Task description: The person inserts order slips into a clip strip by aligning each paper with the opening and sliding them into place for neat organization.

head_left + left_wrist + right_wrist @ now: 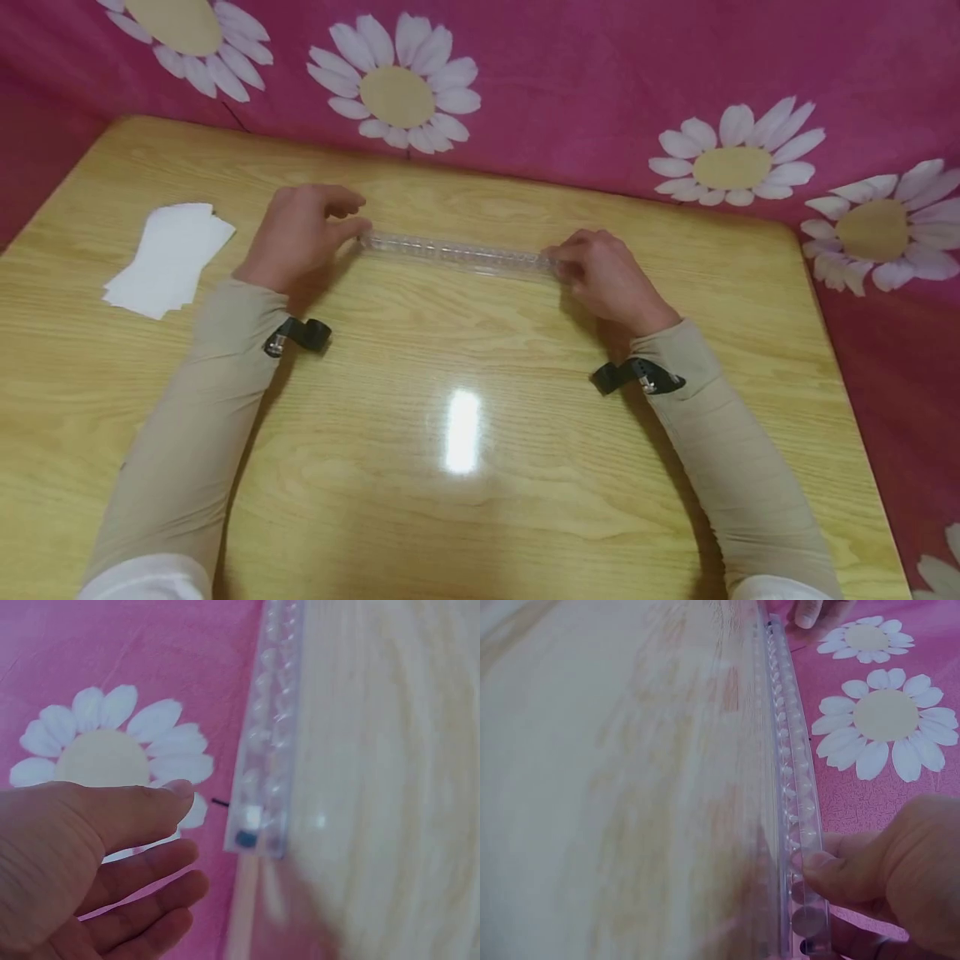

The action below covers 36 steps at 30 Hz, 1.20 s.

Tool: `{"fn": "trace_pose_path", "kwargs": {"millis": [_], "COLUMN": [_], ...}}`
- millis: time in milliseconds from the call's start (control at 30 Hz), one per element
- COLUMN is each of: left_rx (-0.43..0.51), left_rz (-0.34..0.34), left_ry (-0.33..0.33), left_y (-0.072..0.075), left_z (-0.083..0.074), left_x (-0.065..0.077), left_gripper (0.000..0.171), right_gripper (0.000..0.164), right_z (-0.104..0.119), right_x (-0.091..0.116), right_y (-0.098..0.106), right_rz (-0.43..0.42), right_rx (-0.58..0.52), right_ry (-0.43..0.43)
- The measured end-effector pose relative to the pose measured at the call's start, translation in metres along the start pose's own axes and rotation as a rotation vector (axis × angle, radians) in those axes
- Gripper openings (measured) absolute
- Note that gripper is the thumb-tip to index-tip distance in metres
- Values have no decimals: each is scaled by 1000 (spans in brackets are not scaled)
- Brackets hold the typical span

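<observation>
A long, narrow clear plastic case (457, 250) with a row of round bumps along it spans the space between my hands, low over the table. My right hand (606, 279) pinches its right end; in the right wrist view, the thumb (825, 864) presses on the near face with fingers behind. At the other end is my left hand (303, 233), thumb and fingers extended and parted. In the left wrist view a gap shows between those fingertips (180, 791) and the end of the plastic case (259, 787), where a small dark blue spot shows.
A loose stack of white paper pieces (171, 258) lies on the wooden table (390, 483), left of my left hand. Behind the table's far edge hangs a pink cloth (570, 75) with large white daisies. Each wrist wears a dark strap with a small camera mount (303, 335).
</observation>
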<state>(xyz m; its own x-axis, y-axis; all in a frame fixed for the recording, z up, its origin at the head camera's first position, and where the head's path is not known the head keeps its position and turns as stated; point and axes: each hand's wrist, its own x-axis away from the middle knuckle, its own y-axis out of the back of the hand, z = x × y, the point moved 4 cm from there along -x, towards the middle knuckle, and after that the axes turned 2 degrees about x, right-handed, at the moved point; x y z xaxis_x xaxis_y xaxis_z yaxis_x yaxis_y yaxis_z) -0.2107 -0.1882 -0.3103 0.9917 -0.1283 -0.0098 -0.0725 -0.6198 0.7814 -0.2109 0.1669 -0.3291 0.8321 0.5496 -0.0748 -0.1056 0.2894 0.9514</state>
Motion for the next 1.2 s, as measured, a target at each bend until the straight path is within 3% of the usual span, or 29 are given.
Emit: {"fn": "trace_pose_path", "kwargs": {"millis": [433, 667, 800, 1067, 1200], "left_rx": [20, 1, -10, -74, -90], "left_rz": [-118, -253, -276, -255, -195], "left_ry": [137, 169, 229, 352, 448], "left_y": [41, 54, 65, 85, 92], "left_z": [26, 37, 51, 78, 90], "left_x": [16, 20, 27, 37, 43], "left_gripper": [48, 51, 57, 74, 82], "right_gripper": [37, 41, 40, 39, 39], "right_z": [-2, -3, -2, 1, -1], "right_x": [0, 0, -1, 0, 0], "right_y": [0, 1, -1, -3, 0], "right_rz": [-2, 12, 18, 21, 3], "right_rx": [-19, -34, -15, -31, -24], "right_ry": [-18, -48, -32, -34, -18]}}
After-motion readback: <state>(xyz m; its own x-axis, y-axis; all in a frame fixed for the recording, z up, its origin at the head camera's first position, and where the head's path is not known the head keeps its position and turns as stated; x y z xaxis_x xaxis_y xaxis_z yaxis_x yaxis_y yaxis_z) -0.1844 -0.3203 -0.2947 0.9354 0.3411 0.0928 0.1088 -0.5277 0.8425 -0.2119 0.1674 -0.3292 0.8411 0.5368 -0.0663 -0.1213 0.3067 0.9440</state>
